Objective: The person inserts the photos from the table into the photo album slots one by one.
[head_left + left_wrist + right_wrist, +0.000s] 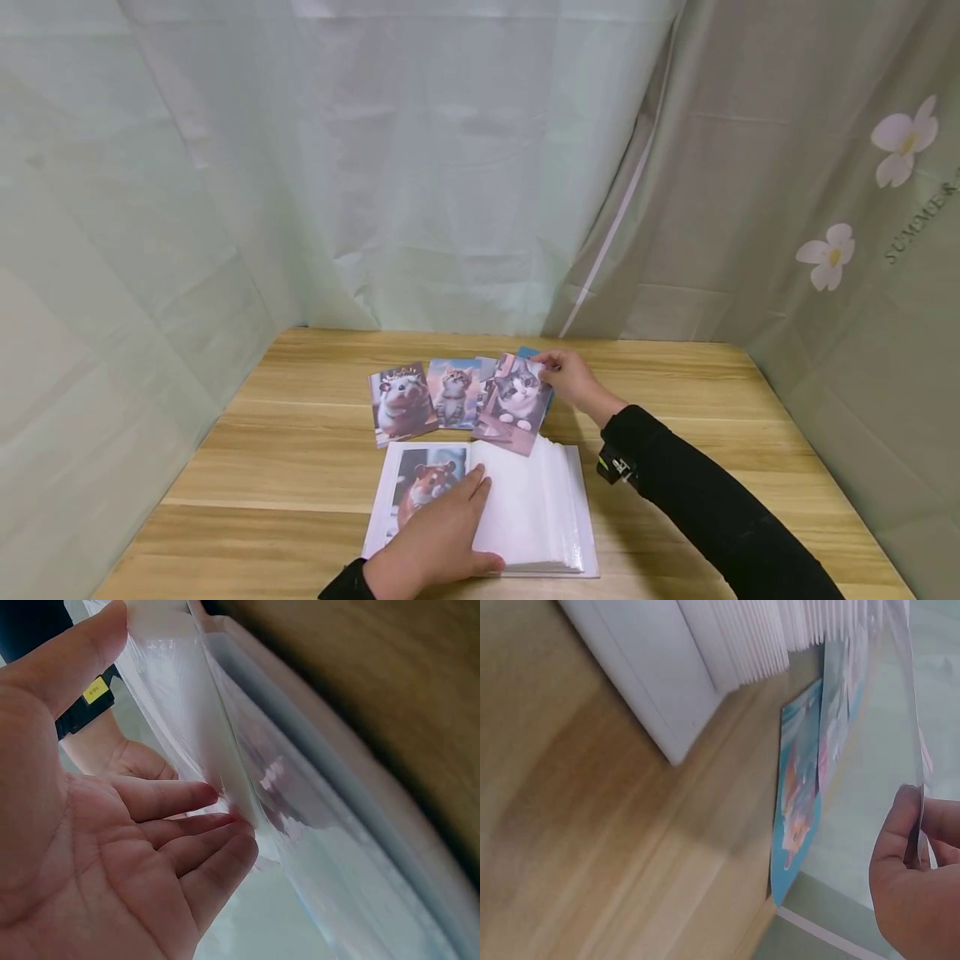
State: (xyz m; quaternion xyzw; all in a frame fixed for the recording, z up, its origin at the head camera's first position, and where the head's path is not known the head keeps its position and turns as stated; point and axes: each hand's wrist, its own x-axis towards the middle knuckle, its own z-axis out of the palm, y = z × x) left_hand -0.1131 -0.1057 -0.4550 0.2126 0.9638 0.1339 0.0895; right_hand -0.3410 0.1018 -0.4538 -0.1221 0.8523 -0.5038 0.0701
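A photo album (517, 508) lies spread on the table, with a hamster picture (429, 483) in its left page and a blank sleeve on the right. My left hand (442, 529) rests across the lower middle of it, thumb apart; in the left wrist view the extended fingers (217, 862) touch the clear sleeves. Above the album's top edge, my right hand (576, 382) pinches a grey-and-white cat photo (516, 402) by its upper right corner. The right wrist view shows that photo (909, 690) edge-on between thumb and fingers.
Behind the album lie a crowned hamster photo (405, 404) and a kitten photo (454, 396). A blue-edged photo (799, 802) lies on the wooden table (285, 467) beneath the held one. Pale curtains (450, 167) hang around the table's back and sides.
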